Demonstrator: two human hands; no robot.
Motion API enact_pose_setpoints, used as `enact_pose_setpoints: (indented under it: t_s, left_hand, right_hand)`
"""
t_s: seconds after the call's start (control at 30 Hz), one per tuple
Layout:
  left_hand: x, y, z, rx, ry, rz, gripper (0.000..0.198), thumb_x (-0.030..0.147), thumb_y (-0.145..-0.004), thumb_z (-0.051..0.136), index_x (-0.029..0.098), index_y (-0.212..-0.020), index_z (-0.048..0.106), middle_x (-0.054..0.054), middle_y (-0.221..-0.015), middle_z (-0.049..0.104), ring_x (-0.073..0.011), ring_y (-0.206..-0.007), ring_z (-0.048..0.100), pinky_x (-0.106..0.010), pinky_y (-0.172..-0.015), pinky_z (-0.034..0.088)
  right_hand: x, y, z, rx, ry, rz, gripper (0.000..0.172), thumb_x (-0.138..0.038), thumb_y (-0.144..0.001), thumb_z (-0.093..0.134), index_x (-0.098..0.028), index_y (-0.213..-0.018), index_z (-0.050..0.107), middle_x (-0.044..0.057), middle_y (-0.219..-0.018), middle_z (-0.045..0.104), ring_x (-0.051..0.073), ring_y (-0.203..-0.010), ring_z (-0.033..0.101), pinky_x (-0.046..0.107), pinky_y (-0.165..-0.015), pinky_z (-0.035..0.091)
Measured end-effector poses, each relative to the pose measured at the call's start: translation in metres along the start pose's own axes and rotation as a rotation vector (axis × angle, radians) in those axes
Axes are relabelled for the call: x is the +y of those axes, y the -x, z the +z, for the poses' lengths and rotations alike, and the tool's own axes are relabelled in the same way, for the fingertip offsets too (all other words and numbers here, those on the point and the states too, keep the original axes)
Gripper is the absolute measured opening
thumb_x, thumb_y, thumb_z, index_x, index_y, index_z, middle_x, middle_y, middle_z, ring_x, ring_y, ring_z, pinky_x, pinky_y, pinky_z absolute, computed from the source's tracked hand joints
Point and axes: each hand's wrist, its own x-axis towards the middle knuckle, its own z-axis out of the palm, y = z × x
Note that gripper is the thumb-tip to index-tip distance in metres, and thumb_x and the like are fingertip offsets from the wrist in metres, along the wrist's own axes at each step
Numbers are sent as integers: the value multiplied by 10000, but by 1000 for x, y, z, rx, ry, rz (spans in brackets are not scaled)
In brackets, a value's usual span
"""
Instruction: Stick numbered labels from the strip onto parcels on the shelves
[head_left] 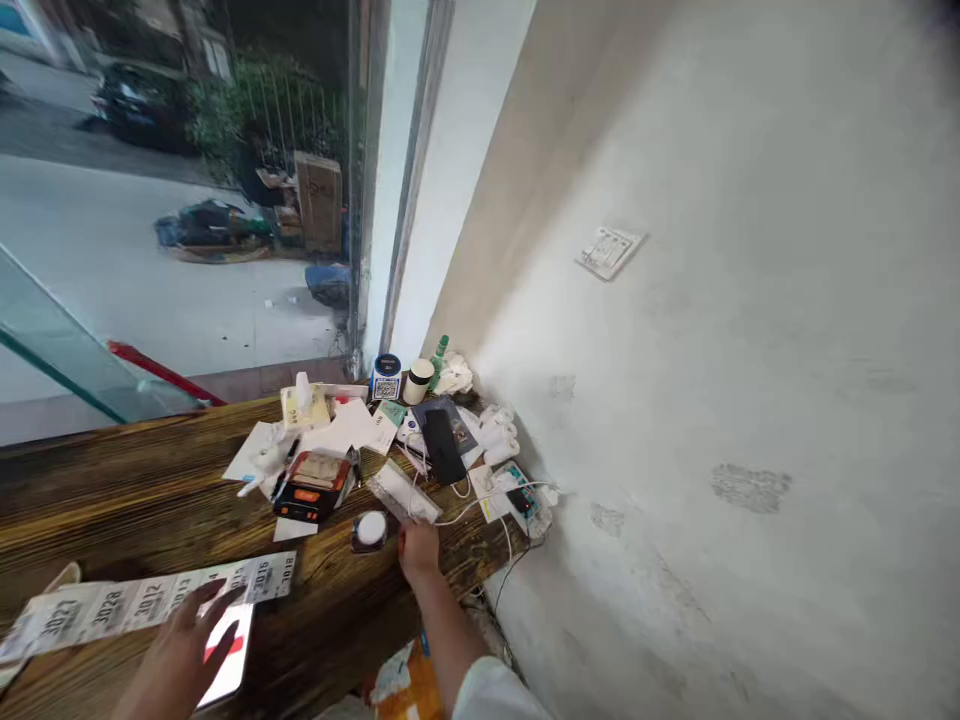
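My left hand (176, 650), fingers spread, is over a phone with a lit white and red screen (234, 655) and the printed number label strip (150, 600). It partly covers both; whether it touches them I cannot tell. My right hand (418, 550) is closed at the near end of a flat white packet in clear wrap (405, 490), its fingertips partly hidden. Left of that hand lies a small dark square item with a round white top (369, 530). Farther left sits a black and orange label printer (309, 487).
A black phone (444, 447) lies among papers and cables toward the wall. Behind are a tissue pack (306, 403), a round QR-code stand (386, 377), a white jar (418, 381) and a green bottle (439, 355). A power strip (529, 505) rests by the wall.
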Motion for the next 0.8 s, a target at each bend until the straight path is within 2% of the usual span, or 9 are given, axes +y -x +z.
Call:
enact_pose_setpoints:
  t_s: [0.07,0.17,0.23,0.33,0.43,0.53,0.7,0.73,0.8]
  left_hand:
    - [0,2,9,30,-7,5,571,607,-846,307,214,-1026,680,-144,-1127,617,-264,-946,651,-404,-806,567]
    - [0,4,13,40,-20,24,525,570,-856,343,221,-1063,676,-143,-1143,613,-264,-956,654,-405,-807,573]
    - [0,4,10,12,-27,49,484,533,-861,381,230,-1111,662,-141,-1156,612,-261,-956,660,-401,-800,580]
    - [11,-2,-3,-7,-21,124,418,487,-846,461,250,-1131,655,-126,-1138,629,-250,-938,673,-374,-785,590]
    - [40,-13,-19,77,48,184,359,446,-855,476,243,-1084,665,-118,-1109,637,-231,-918,680,-358,-793,591]
    - [80,-26,-34,93,143,237,310,392,-864,489,274,-1104,647,-86,-1114,641,-194,-924,679,-298,-802,582]
    - [141,-44,-46,-59,263,431,283,283,-853,547,322,-1122,626,-19,-1083,670,-126,-981,653,-154,-870,504]
    - [152,-47,-47,-114,307,466,278,263,-861,533,321,-1117,625,-17,-1073,671,-117,-976,650,-144,-866,495]
    - [172,-52,-47,-292,416,494,281,230,-884,474,308,-1108,626,-28,-1053,667,-112,-952,643,-151,-841,492]
  right_hand:
    - [3,0,6,78,-7,33,282,-147,-713,646,-140,-994,669,135,-990,690,305,-974,621,417,-859,473]
    - [3,-6,7,170,-29,84,480,-181,-731,645,-107,-1199,572,199,-1135,625,351,-1064,571,458,-892,451]
    - [1,-12,2,204,-51,107,411,-168,-771,597,-122,-1179,585,197,-1138,614,354,-1080,556,472,-908,434]
    - [0,-18,-8,208,-107,96,238,-117,-804,526,-170,-996,655,142,-1109,633,304,-1092,564,415,-937,419]
    - [7,-12,-9,181,-186,107,319,-115,-819,507,-151,-1124,593,110,-1024,681,231,-963,644,314,-839,468]
    - [15,0,-3,150,-239,139,426,-228,-810,580,-108,-1216,532,124,-938,718,260,-853,684,318,-719,488]
    - [19,7,-6,197,-312,141,137,-265,-781,608,-172,-871,653,118,-835,716,285,-801,670,333,-690,453]
    - [20,5,-10,232,-335,137,131,-287,-809,570,-179,-807,645,113,-800,701,277,-788,656,335,-695,443]
    - [22,3,-21,318,-391,125,260,-334,-866,469,-194,-692,602,105,-784,662,260,-814,616,341,-736,424]
